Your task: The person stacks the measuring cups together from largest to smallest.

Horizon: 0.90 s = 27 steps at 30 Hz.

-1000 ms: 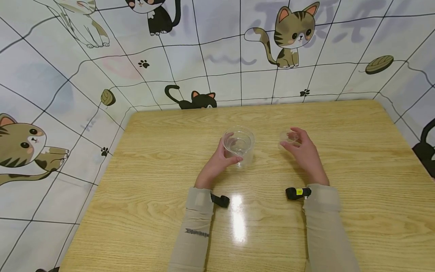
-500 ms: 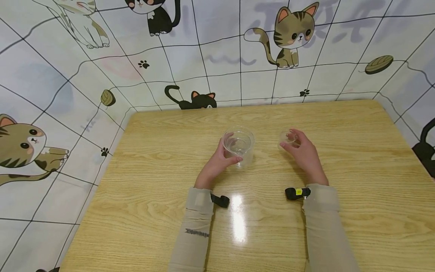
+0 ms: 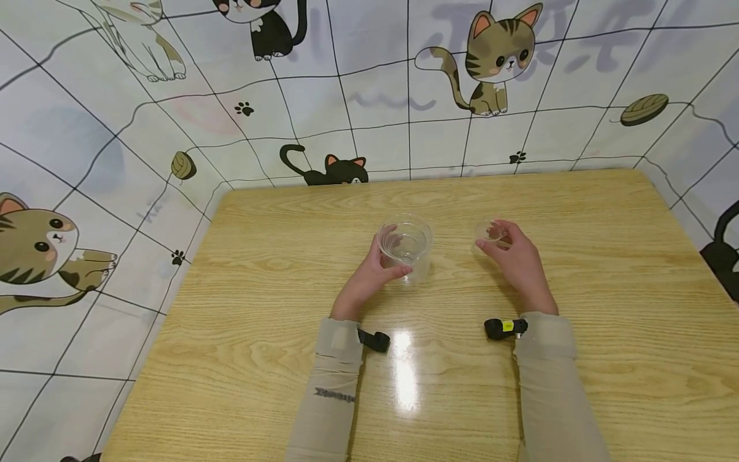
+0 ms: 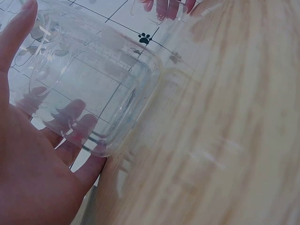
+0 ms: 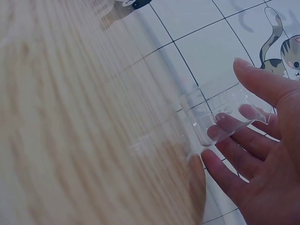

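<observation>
My left hand [image 3: 369,277] grips a large clear round cup [image 3: 420,255], thumb on the near side and fingers round the far side. The cup stands upright on the wooden table, and its wall and rounded bottom edge fill much of the left wrist view. To the right, my right hand [image 3: 518,258] holds a small clear beaker [image 3: 480,232] between thumb and fingers. The right wrist view shows this beaker [image 5: 206,105] upright at the table surface, with faint white markings on its side. My fingers show through its wall.
The light wooden table [image 3: 277,256] ends at a backdrop [image 3: 381,115] printed with cats and black lines, which also rises on the left and right. A bright light reflection [image 3: 404,372] lies on the tabletop between my forearms. Each wrist carries a black strap.
My right hand has shifted very slightly at the small beaker. My left hand and the large cup stay in the same place.
</observation>
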{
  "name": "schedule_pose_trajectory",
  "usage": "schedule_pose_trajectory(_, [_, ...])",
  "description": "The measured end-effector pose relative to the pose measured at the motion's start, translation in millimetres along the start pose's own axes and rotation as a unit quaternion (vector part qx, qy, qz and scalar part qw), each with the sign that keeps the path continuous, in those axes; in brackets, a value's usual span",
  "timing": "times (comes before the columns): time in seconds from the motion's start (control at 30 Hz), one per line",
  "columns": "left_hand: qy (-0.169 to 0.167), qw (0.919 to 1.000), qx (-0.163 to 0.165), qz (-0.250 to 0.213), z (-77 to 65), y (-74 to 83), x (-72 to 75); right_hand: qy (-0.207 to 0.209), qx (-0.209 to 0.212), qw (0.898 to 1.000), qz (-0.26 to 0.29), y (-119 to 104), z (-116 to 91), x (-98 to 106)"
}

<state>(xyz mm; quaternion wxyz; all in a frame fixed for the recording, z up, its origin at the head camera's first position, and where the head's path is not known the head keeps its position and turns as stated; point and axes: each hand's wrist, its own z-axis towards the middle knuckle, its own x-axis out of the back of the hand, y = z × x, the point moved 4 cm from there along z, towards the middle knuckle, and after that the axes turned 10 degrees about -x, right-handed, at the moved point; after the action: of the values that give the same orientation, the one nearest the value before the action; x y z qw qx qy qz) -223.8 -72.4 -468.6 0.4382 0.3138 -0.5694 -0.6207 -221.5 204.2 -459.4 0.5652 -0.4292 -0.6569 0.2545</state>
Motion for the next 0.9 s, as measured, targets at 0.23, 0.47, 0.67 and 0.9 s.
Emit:
schedule_pose_trajectory(0.23, [0.004,1.0000,-0.008,0.004,-0.6,0.1,0.5,0.007,0.009,1.000,0.015,-2,-1,0])
schedule_pose_trajectory(0.47, [0.006,0.9999,-0.015,0.004,-0.1,0.6,0.3,0.024,0.031,0.999,0.036,-6,-1,2])
schedule_pose_trajectory(0.67, [0.005,0.9999,-0.010,0.009,-0.5,0.5,0.6,0.034,0.042,0.998,0.044,-9,-2,3])
schedule_pose_trajectory(0.9, [0.006,0.9999,-0.008,0.011,-0.7,0.0,0.6,0.050,0.048,0.996,0.050,-11,-3,5])
